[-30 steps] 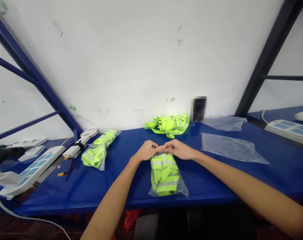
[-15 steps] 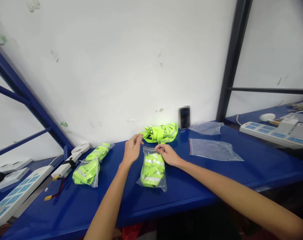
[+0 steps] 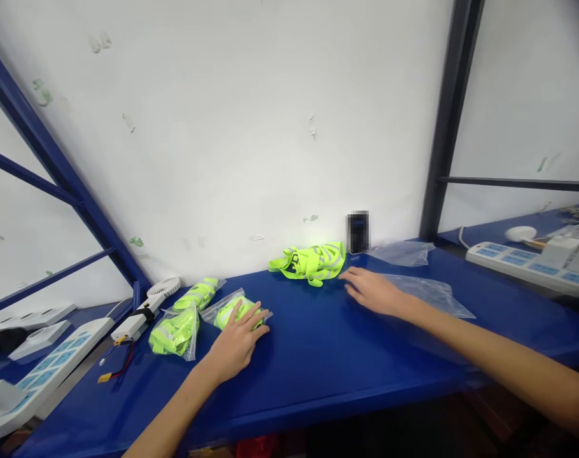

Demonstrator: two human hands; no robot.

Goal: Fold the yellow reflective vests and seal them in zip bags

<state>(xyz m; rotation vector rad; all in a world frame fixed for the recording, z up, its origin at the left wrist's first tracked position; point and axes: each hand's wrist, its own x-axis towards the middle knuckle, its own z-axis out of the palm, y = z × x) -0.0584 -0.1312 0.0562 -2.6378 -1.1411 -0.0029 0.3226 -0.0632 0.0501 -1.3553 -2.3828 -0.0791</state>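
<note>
My left hand (image 3: 238, 339) lies palm down over a clear zip bag (image 3: 211, 310) with a folded neon-yellow reflective vest (image 3: 235, 312) inside, its fingers spread across the top and partly covering it. Left of that bag are two more bagged vests, the nearer one (image 3: 174, 332) and the one behind it (image 3: 200, 294). A loose reflective vest (image 3: 313, 262) with grey stripes and dark fittings is bunched against the wall. My right hand (image 3: 371, 291), fingers apart and holding nothing, hovers just right of this vest, over the left end of a flat clear bag (image 3: 430, 296).
Another clear bag (image 3: 404, 252) lies beside a pixelated black device (image 3: 358, 232) at the wall. At left on the blue table (image 3: 308, 356) are a white fan (image 3: 163, 287), a wired connector (image 3: 111, 376) and a power strip (image 3: 55, 372). A second power strip (image 3: 528, 264) is at right.
The bagged vest has moved left from the table's middle to beside the other bagged vests, under my left hand. My right hand has let go of it and moved right, towards the flat bag.
</note>
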